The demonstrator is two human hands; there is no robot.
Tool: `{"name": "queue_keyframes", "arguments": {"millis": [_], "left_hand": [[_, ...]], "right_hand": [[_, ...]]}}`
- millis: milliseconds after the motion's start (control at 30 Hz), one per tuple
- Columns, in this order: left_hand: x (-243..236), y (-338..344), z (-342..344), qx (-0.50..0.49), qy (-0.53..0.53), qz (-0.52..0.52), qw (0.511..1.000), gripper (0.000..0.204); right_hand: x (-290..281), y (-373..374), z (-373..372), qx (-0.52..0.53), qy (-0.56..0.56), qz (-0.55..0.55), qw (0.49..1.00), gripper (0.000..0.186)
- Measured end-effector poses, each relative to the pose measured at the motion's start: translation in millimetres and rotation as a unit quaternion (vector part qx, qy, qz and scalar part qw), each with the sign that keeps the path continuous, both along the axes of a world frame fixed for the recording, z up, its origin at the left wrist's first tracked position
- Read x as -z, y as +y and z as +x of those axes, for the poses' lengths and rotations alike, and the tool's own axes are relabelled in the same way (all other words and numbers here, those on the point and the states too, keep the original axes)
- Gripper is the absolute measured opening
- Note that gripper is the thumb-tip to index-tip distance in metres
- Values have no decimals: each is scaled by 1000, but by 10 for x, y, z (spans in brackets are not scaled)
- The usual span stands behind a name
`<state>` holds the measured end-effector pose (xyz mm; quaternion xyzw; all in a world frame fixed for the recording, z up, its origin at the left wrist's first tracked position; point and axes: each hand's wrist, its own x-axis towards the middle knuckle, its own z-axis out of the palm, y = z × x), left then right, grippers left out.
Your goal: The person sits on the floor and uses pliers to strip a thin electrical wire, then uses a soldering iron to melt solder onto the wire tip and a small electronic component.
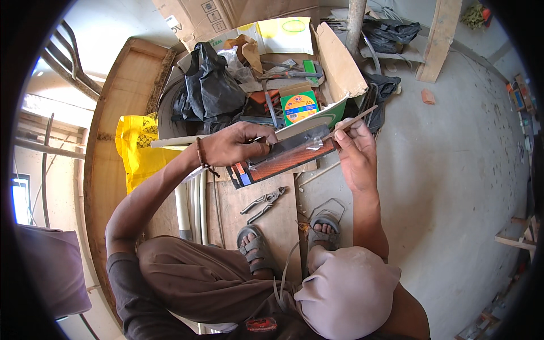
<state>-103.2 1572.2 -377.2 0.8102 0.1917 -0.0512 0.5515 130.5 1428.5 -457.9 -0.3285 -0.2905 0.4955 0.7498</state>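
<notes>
A long, flat black-and-orange package (292, 168) with a clear plastic front lies slantwise before me, at the near edge of the cardboard box. My left hand (241, 145) is closed in a pinch at the package's upper left, on its dark backing. In my right hand (357, 150), a thin brown strip (362, 116) is gripped between thumb and fingers, pointing up to the right. Its lower end reaches the package's right end, close to my thumb. Pliers with dark grips (264, 204) lie on the wooden board (226, 207) below the package.
The cardboard box (340, 65) holds a black plastic bag (212, 85), a green-and-yellow small box (299, 107) and several tools. Left of it are a yellow bag (135, 150) and a curved wooden panel (110, 124). Pale pipes (182, 207) run beside my knee.
</notes>
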Motion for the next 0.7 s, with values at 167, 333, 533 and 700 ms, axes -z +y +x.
{"name": "queue_keyframes", "arguments": {"millis": [167,333,533,700], "left_hand": [[41,34,-5,6,-21,-16,1000,10],[34,25,-13,4,-24,-13,1000,10],[16,16,-18,3,-16,-13,1000,11],[29,-4,-19,1,-28,-15,999,12]], "right_hand": [[40,-2,30,1,29,3,1000,16],[70,-4,27,5,51,9,999,16],[81,1,31,3,43,11,999,17],[29,-2,-35,4,55,1,998,16]]}}
